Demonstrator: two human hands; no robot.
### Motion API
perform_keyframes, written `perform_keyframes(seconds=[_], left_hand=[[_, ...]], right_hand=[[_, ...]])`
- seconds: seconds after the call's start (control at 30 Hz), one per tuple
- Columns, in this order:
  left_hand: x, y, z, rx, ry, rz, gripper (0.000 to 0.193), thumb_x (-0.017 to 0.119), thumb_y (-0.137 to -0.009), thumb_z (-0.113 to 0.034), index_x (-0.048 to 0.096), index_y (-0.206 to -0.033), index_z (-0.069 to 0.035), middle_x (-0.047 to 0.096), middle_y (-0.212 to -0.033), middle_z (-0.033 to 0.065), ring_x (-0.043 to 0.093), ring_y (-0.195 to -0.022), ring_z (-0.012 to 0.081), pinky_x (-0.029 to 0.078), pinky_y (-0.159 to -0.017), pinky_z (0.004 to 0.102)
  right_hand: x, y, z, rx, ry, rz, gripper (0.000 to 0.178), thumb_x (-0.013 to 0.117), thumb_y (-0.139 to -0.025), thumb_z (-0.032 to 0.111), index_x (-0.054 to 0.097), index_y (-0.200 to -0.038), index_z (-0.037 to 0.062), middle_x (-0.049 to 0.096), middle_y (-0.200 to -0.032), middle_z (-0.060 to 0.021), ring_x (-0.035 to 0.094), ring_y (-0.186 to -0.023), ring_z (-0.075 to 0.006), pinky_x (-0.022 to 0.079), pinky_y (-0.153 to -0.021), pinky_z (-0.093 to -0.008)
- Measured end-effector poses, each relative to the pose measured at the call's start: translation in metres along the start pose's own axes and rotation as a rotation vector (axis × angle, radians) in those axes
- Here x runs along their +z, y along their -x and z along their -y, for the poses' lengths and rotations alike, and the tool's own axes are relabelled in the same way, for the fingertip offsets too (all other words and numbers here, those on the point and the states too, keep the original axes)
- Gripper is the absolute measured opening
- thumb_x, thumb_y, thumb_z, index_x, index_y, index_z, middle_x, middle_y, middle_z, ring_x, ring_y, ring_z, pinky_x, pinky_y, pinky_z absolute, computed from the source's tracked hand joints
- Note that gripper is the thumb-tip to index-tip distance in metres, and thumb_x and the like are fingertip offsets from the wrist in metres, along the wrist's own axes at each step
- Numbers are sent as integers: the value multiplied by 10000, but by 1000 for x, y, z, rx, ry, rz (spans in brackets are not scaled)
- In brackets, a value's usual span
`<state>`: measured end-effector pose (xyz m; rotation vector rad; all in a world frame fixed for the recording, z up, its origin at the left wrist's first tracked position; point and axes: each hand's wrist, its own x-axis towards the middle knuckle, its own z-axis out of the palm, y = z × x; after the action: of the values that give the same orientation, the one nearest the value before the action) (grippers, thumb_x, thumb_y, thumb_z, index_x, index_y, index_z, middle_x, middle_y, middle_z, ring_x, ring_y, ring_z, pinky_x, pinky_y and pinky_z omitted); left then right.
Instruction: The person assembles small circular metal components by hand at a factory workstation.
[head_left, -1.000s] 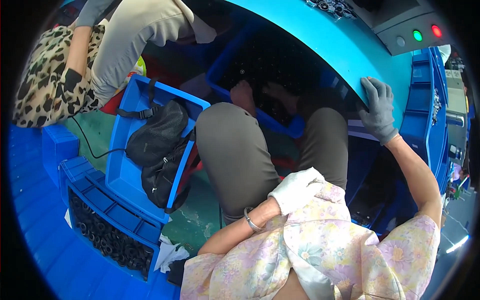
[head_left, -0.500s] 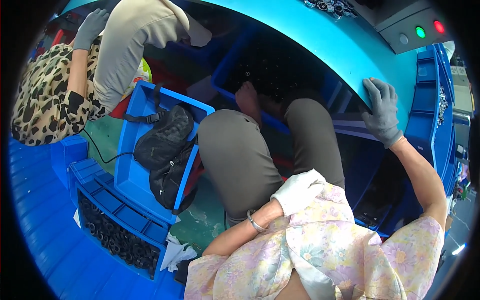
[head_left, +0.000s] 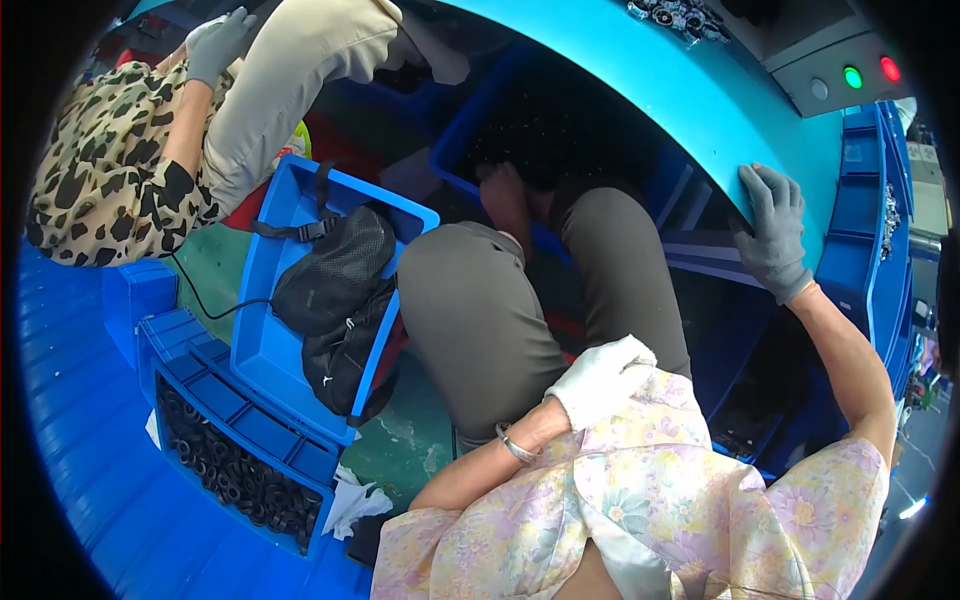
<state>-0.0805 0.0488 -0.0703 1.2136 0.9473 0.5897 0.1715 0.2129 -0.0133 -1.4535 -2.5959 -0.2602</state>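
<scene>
My left hand [head_left: 604,382], in a white glove, rests on my lap by the hem of the floral shirt [head_left: 650,450]. Its fingers are curled in, and whatever may be inside them is hidden. My right hand [head_left: 775,230], in a grey glove, lies on the edge of the turquoise table [head_left: 690,110]. Its fingers are stretched out over the tabletop, and it holds nothing that I can see. The thumb side is at the rim.
A blue crate [head_left: 262,340] holds a black bag [head_left: 335,275]. Black rings [head_left: 225,455] fill a bin at lower left. Shiny metal parts [head_left: 680,18] lie on the table near a control box [head_left: 840,60]. A co-worker in a spotted top [head_left: 110,170] sits at left.
The view has shifted slightly, so the table and the crate sit a little further right. The co-worker's gloved hand has moved a little. Both my hands keep their places.
</scene>
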Motion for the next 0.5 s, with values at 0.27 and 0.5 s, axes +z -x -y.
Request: perform_keyframes(seconds=[0.27, 0.5], left_hand=[[-12, 8, 5, 20, 50, -21, 165, 557, -901, -163, 596, -982, -25, 644, -936, 165, 635, -870, 341, 496, -763, 379], [-18, 28, 8, 39, 32, -42, 158, 581, -898, -134, 610, -1016, -33, 647, -971, 133, 640, -879, 272, 492, -772, 339]], right_hand=[[-1, -10, 13, -40, 38, -7, 639, 709, -701, 70, 472, -1294, 99, 510, -1211, -143, 483, -1093, -367, 389, -942, -458], [-8, -2, 29, -28, 62, -9, 663, 709, -681, 31, 468, -1296, 90, 500, -1217, -154, 477, -1110, -363, 382, -953, -454]])
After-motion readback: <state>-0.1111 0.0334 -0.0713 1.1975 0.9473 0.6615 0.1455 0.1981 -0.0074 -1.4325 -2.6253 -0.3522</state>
